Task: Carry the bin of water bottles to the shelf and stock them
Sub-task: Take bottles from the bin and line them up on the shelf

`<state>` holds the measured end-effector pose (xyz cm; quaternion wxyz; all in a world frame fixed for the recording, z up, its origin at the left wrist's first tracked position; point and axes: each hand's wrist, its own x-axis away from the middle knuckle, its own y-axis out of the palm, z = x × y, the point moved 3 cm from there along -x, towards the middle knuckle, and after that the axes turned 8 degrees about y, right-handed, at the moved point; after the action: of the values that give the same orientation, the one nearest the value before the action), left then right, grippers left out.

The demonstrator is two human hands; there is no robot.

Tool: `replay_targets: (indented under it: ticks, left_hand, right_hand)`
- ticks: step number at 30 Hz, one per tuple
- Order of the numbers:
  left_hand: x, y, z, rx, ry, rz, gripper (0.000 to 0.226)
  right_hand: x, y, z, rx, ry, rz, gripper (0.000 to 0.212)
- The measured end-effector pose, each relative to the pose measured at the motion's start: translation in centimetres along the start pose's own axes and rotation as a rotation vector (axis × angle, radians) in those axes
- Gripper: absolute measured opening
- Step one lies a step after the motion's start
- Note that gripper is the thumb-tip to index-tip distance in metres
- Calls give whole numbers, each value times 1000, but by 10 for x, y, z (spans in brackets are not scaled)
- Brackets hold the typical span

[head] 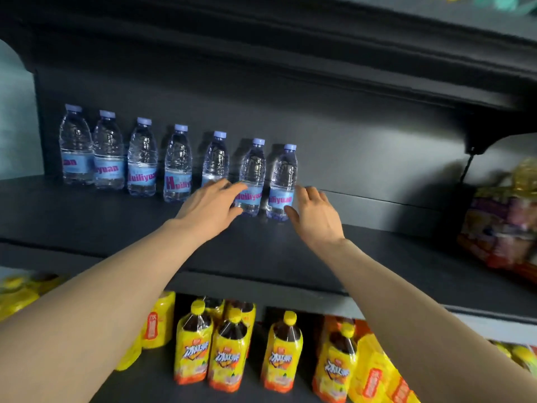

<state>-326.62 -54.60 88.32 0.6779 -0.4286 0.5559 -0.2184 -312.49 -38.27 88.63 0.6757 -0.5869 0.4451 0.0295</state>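
Our open left hand and right hand flank upright, caps-up water bottles on the dark shelf; possibly snack packs blur at right.

7 water bottles on dark shelf

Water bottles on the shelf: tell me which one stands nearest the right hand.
The rightmost bottle, last of the seven; the right hand is open beside it.

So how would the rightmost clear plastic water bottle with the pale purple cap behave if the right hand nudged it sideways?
The rightmost clear plastic water bottle stands tall on a narrow base, so a high push would probably tip it. It looks full, so likely heavy for its size and fairly firm. If it falls, its round body may roll along the dark shelf. The right hand is open beside it.
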Motion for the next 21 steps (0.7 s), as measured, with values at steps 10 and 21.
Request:
replay_targets:
  ticks: [10,21]
  left_hand:
    - [163,-54,28,36,38,176,48]
    - [405,64,20,152,-117,-12,44]
  right_hand:
    - [161,-58,-62,125,-95,195,46]
    - [395,57,-121,90,-156,-73,45]
